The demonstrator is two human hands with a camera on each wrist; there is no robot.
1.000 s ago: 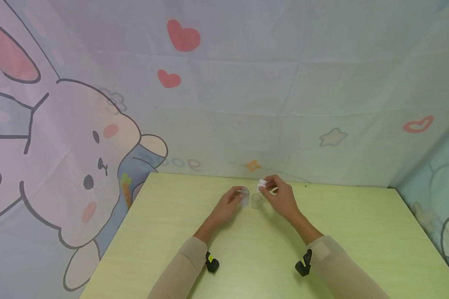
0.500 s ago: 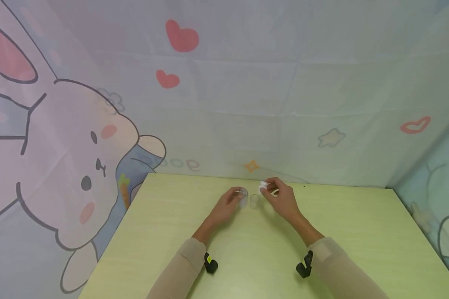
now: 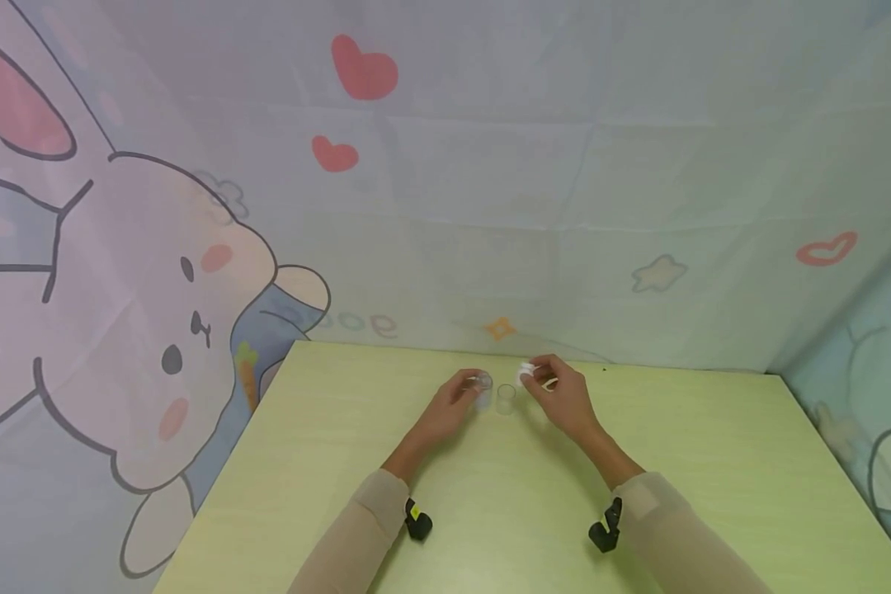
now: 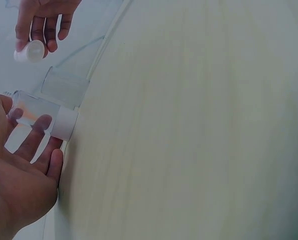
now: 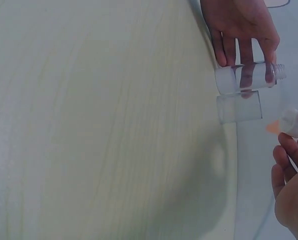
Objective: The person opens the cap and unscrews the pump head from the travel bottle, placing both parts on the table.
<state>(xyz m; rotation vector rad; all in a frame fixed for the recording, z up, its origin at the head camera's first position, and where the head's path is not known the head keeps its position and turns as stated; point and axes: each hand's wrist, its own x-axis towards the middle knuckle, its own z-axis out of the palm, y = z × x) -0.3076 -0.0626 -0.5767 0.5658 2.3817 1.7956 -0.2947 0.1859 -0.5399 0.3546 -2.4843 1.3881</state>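
My left hand [image 3: 443, 414] grips a small clear bottle [image 4: 35, 111] with fingers and thumb around its upper part. The bottle stands upright on the table, with a bare threaded neck and a whitish band at its base. Just right of it a clear open-topped cylindrical cover [image 5: 240, 107] stands on the tabletop. My right hand [image 3: 570, 404] pinches a small white cap [image 5: 292, 123] between thumb and fingers, raised off the table to the right of the cover. Part of the cap is hidden behind the fingers.
The pale yellow-green table [image 3: 512, 503] ends at a printed cloth backdrop [image 3: 445, 247] just beyond the hands. Black wrist-worn devices sit at both cuffs.
My right hand has shifted slightly right and down with the white cap, whose tilt has changed. My left hand, the bottle and the clear cover stay in place.
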